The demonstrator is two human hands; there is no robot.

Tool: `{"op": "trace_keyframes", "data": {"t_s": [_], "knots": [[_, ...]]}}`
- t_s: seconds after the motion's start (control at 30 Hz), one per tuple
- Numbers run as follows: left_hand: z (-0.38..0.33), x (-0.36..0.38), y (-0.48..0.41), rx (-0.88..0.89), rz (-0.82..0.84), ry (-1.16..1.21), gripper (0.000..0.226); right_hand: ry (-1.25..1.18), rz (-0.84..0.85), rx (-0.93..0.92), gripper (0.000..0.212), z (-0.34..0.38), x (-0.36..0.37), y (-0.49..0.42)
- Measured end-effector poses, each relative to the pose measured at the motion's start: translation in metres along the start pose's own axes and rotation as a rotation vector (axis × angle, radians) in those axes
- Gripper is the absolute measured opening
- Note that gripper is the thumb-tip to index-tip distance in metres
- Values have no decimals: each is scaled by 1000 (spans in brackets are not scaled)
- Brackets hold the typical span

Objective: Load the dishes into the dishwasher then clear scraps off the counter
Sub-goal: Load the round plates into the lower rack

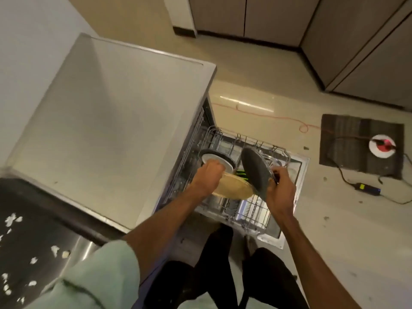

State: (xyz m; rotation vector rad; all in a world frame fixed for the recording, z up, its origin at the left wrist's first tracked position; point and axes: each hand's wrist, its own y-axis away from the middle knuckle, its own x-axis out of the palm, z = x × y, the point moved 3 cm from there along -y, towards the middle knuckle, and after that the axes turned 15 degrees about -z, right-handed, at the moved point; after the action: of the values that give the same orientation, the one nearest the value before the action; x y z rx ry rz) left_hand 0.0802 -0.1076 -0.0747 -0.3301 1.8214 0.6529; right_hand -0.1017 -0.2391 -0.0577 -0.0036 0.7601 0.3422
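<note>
Left hand [208, 175]: fingers curled into a closed grip on the near-left rim of a tan plate [234, 189]. The plate extends from this grip toward the right hand and lies roughly flat, slightly tilted, above the pulled-out wire lower rack [256, 214] of the open dishwasher [298, 166].

Right hand [281, 189]: fingers and thumb clamped round the near edge of a dark grey plate [254, 172]. The plate stands on edge and rises away from the grip, leaning left. Its lower edge meets or overlaps the right edge of the tan plate; actual contact cannot be confirmed.

Just beyond the left-hand knuckles, a white plate [215, 160] with a dark rim stands in the rack. Between the two grips, behind the tan plate, a green item [308, 173] sits in the rack; its type cannot be determined.

Left of the left-hand grip lies the pale top panel [116, 112] of the dishwasher housing. Further toward the person's left side is a dark counter [33, 237] carrying scattered white scraps [13, 219].

Well right of the right-hand grip, on the floor, a dark mat [347, 139] carries a round white-and-red device [382, 145]. An orange cord [278, 118] runs across the floor toward the mat.
</note>
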Motion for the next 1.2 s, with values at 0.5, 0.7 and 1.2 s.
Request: {"op": "trace_keyframes", "data": {"t_s": [0.5,0.7,1.2], "knots": [[81,212,-156,-6,311,-279,34,-126,18,19,36,-100,198,-94],[85,213,-143,52,192,-272,34,-124,168,-55,36,-99,241,-130],[77,209,-132,-130,128,-99,41,-11,471,-207,31,-72,313,-160]]}}
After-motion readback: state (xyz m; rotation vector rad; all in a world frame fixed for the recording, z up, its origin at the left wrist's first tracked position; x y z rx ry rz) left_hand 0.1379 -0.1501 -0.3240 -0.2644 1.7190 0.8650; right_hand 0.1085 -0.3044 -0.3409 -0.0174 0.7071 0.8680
